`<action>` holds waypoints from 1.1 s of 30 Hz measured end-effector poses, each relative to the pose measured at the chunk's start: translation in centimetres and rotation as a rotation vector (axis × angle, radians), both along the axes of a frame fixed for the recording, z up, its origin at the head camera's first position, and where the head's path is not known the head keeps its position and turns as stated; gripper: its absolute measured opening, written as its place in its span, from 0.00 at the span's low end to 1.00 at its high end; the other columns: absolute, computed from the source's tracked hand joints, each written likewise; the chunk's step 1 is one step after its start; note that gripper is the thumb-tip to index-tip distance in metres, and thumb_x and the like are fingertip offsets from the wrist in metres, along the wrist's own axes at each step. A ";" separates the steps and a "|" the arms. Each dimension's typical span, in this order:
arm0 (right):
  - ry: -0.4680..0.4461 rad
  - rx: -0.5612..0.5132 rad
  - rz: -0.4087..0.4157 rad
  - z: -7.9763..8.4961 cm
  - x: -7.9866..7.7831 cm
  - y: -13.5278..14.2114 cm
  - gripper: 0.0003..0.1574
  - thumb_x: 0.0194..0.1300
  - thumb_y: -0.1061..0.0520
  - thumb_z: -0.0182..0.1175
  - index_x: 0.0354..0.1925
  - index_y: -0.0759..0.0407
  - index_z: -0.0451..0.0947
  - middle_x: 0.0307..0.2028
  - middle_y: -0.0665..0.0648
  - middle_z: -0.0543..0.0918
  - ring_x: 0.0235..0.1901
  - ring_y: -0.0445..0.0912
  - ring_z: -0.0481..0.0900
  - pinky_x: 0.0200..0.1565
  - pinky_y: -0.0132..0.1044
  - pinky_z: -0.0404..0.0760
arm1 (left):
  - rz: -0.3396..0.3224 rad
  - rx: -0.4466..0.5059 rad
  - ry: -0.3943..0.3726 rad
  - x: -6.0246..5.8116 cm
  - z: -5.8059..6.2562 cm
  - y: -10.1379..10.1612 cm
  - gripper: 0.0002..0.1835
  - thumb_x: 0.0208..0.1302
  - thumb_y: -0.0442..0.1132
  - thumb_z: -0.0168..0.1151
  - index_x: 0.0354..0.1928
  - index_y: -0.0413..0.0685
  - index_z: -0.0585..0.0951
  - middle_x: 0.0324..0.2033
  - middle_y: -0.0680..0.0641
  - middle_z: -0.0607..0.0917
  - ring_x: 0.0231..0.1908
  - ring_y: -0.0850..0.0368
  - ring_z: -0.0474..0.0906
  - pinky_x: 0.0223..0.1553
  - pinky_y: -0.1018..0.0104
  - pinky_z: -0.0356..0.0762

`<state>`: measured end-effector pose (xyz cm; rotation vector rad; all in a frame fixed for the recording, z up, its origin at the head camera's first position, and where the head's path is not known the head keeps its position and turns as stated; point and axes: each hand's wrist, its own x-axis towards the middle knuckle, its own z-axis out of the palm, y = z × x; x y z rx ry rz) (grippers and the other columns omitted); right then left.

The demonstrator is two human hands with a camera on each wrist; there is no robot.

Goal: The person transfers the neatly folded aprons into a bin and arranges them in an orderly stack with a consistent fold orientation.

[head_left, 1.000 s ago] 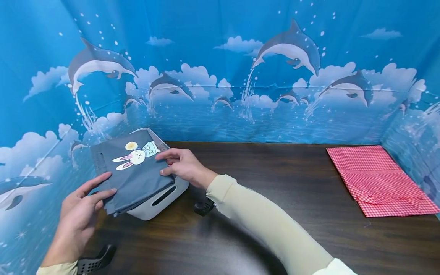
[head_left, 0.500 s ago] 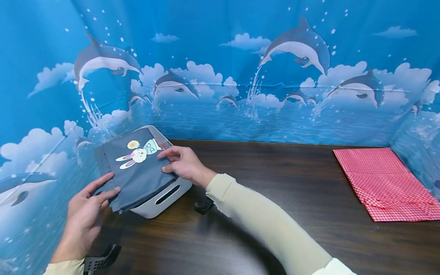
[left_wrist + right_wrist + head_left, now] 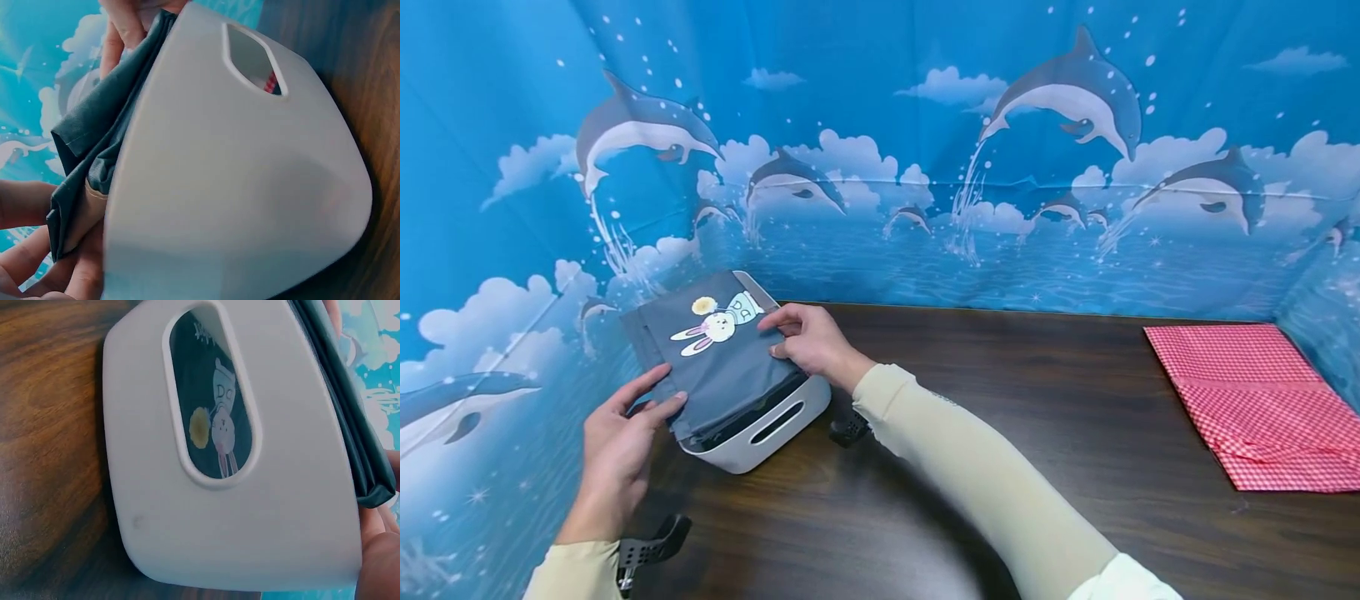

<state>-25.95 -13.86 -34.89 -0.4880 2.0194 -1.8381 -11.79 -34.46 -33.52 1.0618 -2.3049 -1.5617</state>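
Note:
A folded dark grey cloth (image 3: 722, 379) with a printed rabbit lies flat across the top of a light grey plastic bin (image 3: 741, 458). My left hand (image 3: 617, 454) pinches its near left edge, thumb above and other fingers beneath. At the opposite edge, my right hand (image 3: 816, 342) grips the cloth by the bin's right rim. In the left wrist view the cloth (image 3: 103, 125) hangs in layers over the bin's rim, a tan piece (image 3: 87, 215) tucked beneath. Through the oval handle hole in the right wrist view, another rabbit-printed dark cloth (image 3: 209, 406) shows inside the bin.
Far to the right, a red-and-white checked cloth (image 3: 1255, 400) lies folded on the dark wooden table (image 3: 1000, 375). A blue dolphin-print curtain (image 3: 880, 167) stands behind the table and along both sides.
The head view has turned slightly left, shifting the scene rightward. Both hands have brought the rabbit cloth a little right and down, so its near edge now sits closer within the bin's rim.

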 end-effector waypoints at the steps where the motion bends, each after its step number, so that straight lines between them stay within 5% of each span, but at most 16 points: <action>1: 0.000 -0.003 -0.001 0.0 0.0 0.0 0.20 0.66 0.73 0.69 0.51 0.55 0.90 0.69 0.54 0.82 0.71 0.50 0.80 0.71 0.48 0.80 | -0.004 -0.018 -0.007 -0.1 0.0 0.0 0.31 0.74 0.48 0.70 0.77 0.69 0.76 0.80 0.53 0.64 0.57 0.62 0.64 0.45 0.72 0.71; 10: 0.006 -0.019 -0.026 0.2 -0.3 0.7 0.21 0.68 0.73 0.67 0.53 0.54 0.90 0.64 0.54 0.86 0.70 0.50 0.81 0.72 0.48 0.79 | -0.053 -0.100 -0.036 -0.7 0.6 0.6 0.31 0.77 0.49 0.66 0.79 0.67 0.73 0.82 0.47 0.62 0.64 0.53 0.64 0.45 0.68 0.71; 15: 0.012 -0.024 -0.024 0.1 -0.5 1.0 0.21 0.68 0.73 0.68 0.53 0.54 0.90 0.61 0.54 0.87 0.67 0.50 0.83 0.70 0.48 0.81 | -0.055 -0.099 -0.034 -1.0 0.6 0.8 0.31 0.76 0.47 0.67 0.78 0.66 0.74 0.66 0.51 0.71 0.54 0.58 0.64 0.41 0.65 0.69; 23: 0.010 0.001 -0.019 -0.6 -0.4 1.1 0.21 0.68 0.72 0.69 0.54 0.53 0.89 0.61 0.54 0.87 0.63 0.48 0.84 0.70 0.47 0.81 | -0.089 -0.074 -0.056 -1.2 -0.1 0.6 0.32 0.77 0.46 0.66 0.80 0.64 0.71 0.68 0.50 0.70 0.59 0.57 0.64 0.56 0.58 0.68; 29: 0.018 0.003 -0.020 -0.6 -0.4 1.3 0.21 0.70 0.71 0.67 0.56 0.54 0.89 0.64 0.54 0.85 0.67 0.49 0.83 0.71 0.46 0.80 | -0.128 -0.105 -0.048 -1.3 -0.2 0.6 0.32 0.78 0.46 0.66 0.80 0.61 0.71 0.51 0.54 0.70 0.50 0.57 0.64 0.44 0.63 0.68; 33: 0.027 0.010 -0.015 -0.9 -0.3 1.4 0.21 0.70 0.71 0.67 0.56 0.53 0.88 0.66 0.54 0.84 0.67 0.50 0.82 0.71 0.46 0.80 | -0.129 -0.103 -0.043 -1.3 -0.5 0.5 0.32 0.77 0.46 0.66 0.80 0.61 0.72 0.48 0.54 0.69 0.50 0.58 0.64 0.42 0.65 0.68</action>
